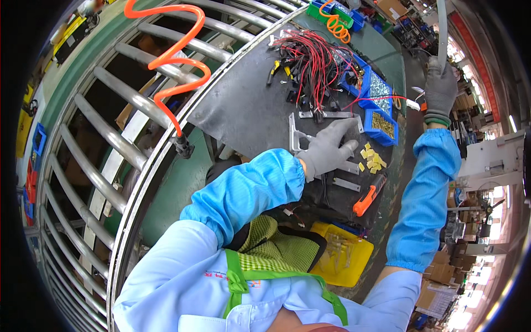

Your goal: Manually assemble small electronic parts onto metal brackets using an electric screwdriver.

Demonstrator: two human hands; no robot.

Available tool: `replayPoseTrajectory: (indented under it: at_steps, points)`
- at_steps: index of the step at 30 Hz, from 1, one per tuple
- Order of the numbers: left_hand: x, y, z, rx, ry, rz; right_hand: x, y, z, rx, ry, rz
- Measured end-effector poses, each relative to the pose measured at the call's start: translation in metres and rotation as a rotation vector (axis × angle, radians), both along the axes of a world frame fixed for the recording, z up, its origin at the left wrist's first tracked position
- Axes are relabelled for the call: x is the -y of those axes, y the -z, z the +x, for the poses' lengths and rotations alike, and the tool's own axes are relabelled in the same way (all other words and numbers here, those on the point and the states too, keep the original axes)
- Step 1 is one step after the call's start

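My left hand [330, 150], in a grey glove, lies over several flat metal brackets [293, 133] on the dark mat, fingers stretched out and apart. Small yellow pieces [374, 159] are scattered just right of it, and an orange-handled cutter knife [369, 196] lies nearer to me. Raised at the far right, my right hand [441, 87], also gloved, is closed around the lower end of a long pale-grey strip [442, 27]. A small orange part [423, 105] shows beside that hand's wrist. Whether the hand holds it too I cannot tell.
Red and black wires [315, 63] lie heaped at the back of the mat. Blue bins hold brass-coloured screws [381, 125] and silvery parts [379, 91]. A coiled orange air hose [193, 66] hangs left over a metal roller conveyor [105, 138]. A yellow tray [354, 265] sits near my lap.
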State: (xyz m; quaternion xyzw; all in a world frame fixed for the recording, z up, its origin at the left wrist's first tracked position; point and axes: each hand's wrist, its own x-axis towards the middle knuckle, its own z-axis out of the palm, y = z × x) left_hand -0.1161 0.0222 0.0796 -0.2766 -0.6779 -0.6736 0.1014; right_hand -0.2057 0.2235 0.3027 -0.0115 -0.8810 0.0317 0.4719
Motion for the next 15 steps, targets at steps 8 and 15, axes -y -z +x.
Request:
replayPoseTrajectory:
  at_steps: [8, 15]
  points:
    - [0.007, -0.013, -0.004, 0.314, 0.085, 0.178, -0.013, -0.002, 0.019, 0.404, 0.112, 0.286]
    - [0.012, -0.008, -0.007, 0.327, 0.082, 0.208, -0.005, -0.037, 0.054, -0.157, 0.058, 0.017]
